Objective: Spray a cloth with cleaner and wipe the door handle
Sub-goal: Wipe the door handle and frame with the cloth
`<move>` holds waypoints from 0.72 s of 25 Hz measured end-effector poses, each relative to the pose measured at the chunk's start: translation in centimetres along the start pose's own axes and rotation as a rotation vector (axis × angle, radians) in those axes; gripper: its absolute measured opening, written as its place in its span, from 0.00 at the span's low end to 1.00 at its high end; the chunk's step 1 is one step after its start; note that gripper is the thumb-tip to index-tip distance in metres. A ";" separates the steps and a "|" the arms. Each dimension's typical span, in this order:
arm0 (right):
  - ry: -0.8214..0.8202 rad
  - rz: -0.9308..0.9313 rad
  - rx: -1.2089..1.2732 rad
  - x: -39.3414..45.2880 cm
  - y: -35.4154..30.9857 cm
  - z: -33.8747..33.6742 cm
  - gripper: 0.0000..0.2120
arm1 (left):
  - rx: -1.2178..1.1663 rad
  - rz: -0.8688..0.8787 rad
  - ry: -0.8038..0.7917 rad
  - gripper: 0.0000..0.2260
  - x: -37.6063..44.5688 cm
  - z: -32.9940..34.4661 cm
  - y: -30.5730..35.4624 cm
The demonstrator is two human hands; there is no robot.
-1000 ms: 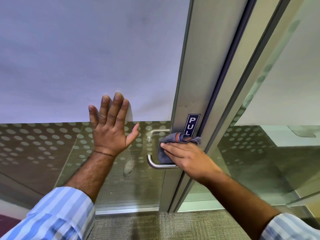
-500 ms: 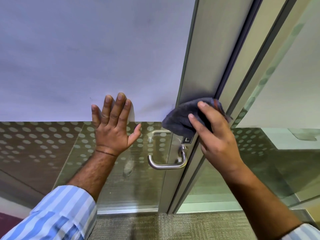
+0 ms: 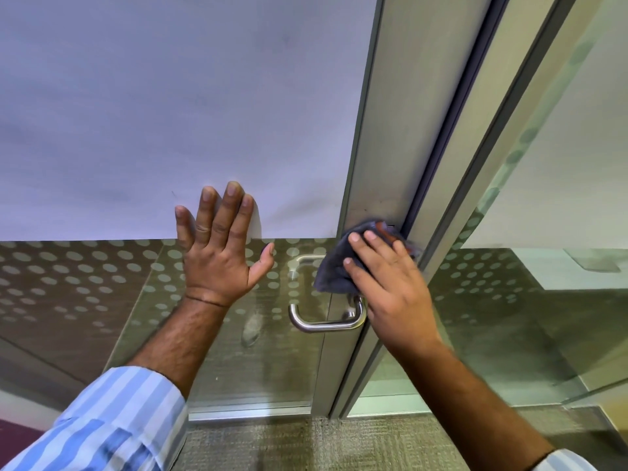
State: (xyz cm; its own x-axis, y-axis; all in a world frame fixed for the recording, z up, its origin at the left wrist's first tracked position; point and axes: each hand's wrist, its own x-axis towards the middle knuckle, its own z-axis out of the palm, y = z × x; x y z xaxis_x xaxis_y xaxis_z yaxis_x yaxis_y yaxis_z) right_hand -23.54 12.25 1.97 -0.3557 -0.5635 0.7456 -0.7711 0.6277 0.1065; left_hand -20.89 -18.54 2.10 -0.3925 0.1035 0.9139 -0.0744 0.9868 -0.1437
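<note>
A brushed-steel D-shaped door handle [image 3: 323, 326] is fixed to the metal stile of a glass door [image 3: 380, 130]. My right hand [image 3: 390, 287] presses a dark grey cloth [image 3: 334, 270] flat against the stile, over the handle's upper mount. The cloth hides the sign and the top of the handle; the lower bar and curve show. My left hand [image 3: 221, 253] lies flat on the glass to the left of the handle, fingers spread, holding nothing. No spray bottle is in view.
The door glass has a frosted upper panel [image 3: 170, 113] and a dotted band [image 3: 85, 266] below it. A fixed glass panel [image 3: 543, 232] stands to the right of the door frame. Grey-green carpet [image 3: 306, 443] covers the floor below.
My right hand with the cloth went up from the handle to the stile above it, then came back down onto the handle's upper mount. My left hand stayed put.
</note>
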 end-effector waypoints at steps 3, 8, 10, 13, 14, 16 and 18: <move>-0.085 -0.043 0.040 -1.7 -0.9 0.7 0.15 | 0.000 -0.001 -0.010 0.42 -0.1 -0.1 0.0; -0.135 0.047 0.237 -2.3 -2.1 -1.3 0.22 | 0.007 -0.002 -0.028 0.42 -0.1 -0.1 0.0; -0.023 0.169 0.431 -2.7 -2.5 -2.8 0.19 | 0.006 -0.002 -0.037 0.42 -0.2 0.0 0.0; 0.183 0.616 0.931 -4.7 -4.4 -4.9 0.17 | 0.013 0.001 -0.029 0.41 -0.1 0.0 -0.1; 0.232 0.794 1.102 -5.7 -5.2 -5.4 0.17 | 0.012 0.002 -0.026 0.41 0.0 0.0 -0.1; 0.287 1.129 1.330 -7.8 -6.7 -5.9 0.17 | 0.012 0.006 -0.023 0.41 -0.1 0.0 -0.1; 0.277 1.340 1.369 -10.2 -7.5 -5.9 0.17 | 0.009 0.007 -0.021 0.41 -0.1 0.1 -0.1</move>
State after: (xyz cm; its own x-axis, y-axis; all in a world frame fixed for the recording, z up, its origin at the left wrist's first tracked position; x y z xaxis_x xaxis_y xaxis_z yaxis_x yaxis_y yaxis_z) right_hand -11.02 16.49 -2.53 -0.9994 0.0254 -0.0254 0.0150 -0.3467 -0.9379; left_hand -20.92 -18.64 2.00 -0.4126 0.1076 0.9046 -0.0800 0.9849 -0.1536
